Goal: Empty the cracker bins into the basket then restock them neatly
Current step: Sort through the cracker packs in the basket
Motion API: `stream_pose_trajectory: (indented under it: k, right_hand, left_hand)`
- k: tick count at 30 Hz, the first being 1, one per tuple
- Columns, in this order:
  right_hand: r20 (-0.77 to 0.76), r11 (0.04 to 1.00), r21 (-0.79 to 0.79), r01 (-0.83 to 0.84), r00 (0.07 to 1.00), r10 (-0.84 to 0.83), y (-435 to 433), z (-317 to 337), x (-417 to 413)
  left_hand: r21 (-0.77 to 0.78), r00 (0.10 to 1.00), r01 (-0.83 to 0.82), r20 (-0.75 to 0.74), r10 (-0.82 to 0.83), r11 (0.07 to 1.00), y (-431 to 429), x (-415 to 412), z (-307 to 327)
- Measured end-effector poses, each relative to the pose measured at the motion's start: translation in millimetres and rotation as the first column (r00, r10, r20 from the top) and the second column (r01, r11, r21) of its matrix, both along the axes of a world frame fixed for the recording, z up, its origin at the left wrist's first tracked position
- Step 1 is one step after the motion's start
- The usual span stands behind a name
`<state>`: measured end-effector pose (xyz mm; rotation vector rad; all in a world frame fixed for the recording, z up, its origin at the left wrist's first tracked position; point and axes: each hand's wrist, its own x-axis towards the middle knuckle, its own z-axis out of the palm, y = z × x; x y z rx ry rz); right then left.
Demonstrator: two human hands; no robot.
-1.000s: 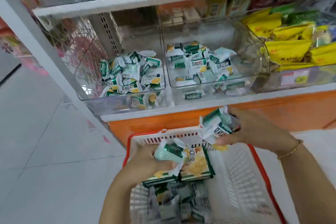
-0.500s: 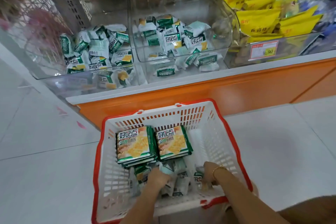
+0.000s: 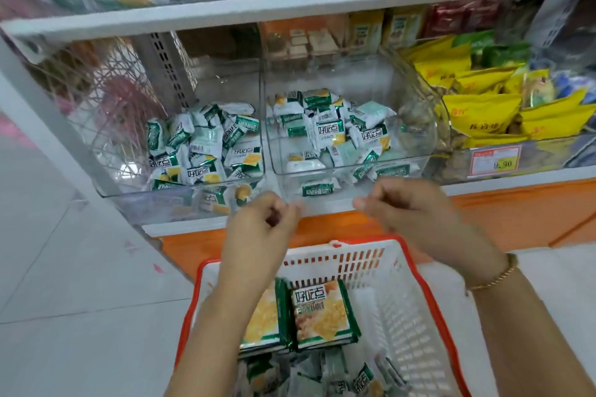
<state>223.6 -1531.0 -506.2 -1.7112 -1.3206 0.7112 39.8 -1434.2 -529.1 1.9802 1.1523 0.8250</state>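
Two clear plastic bins stand side by side on the lower shelf, the left bin (image 3: 129,193) and the right bin (image 3: 416,138), each holding several small green-and-white cracker packets (image 3: 206,145) (image 3: 329,129). Below them sits a white basket with a red rim (image 3: 419,271), holding two larger cracker packs (image 3: 319,313) and several small packets (image 3: 364,377). My left hand (image 3: 258,229) hangs in front of the left bin's front wall, fingers loosely curled, holding nothing. My right hand (image 3: 409,209) is raised before the right bin, fingers also loosely curled and empty.
Yellow snack bags (image 3: 477,113) fill the bin to the right, with a price tag (image 3: 495,159) on its front. A white shelf board (image 3: 290,10) runs overhead with more packets above. An orange base panel (image 3: 516,216) lies under the shelf. Grey floor tiles (image 3: 64,267) spread left.
Both hands have come up out of the basket, empty, to the bins' front edge. One second ago they carried cracker packets over the basket; those packets now lie in it.
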Motion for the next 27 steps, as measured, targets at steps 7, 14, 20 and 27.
stream_pose_trajectory:
  k: [7, 14, 20, 27]
  right_hand:
    - [0.548, 0.871, -0.474, 0.129, 0.817, 0.177, 97, 57, 74]
    - [0.437, 0.534, -0.844, 0.050, 0.641, 0.631, 132, 40, 70]
    - [0.423, 0.558, -0.829, 0.027, 0.683, 0.595, 136, 39, 78]
    - [0.482, 0.616, -0.787, 0.038, 0.661, 0.575, 134, 43, 86]
  left_hand:
    - [0.131, 0.960, 0.271, -0.101, -0.260, 0.953, 66, 47, 68]
    - [-0.169, 0.576, 0.491, -0.673, -0.464, 0.855, 100, 109, 47]
    - [-0.302, 0.451, 0.438, -0.741, -0.498, 0.847, 116, 129, 22]
    - [-0.171, 0.630, 0.293, -0.705, -0.324, 0.941, 136, 147, 26]
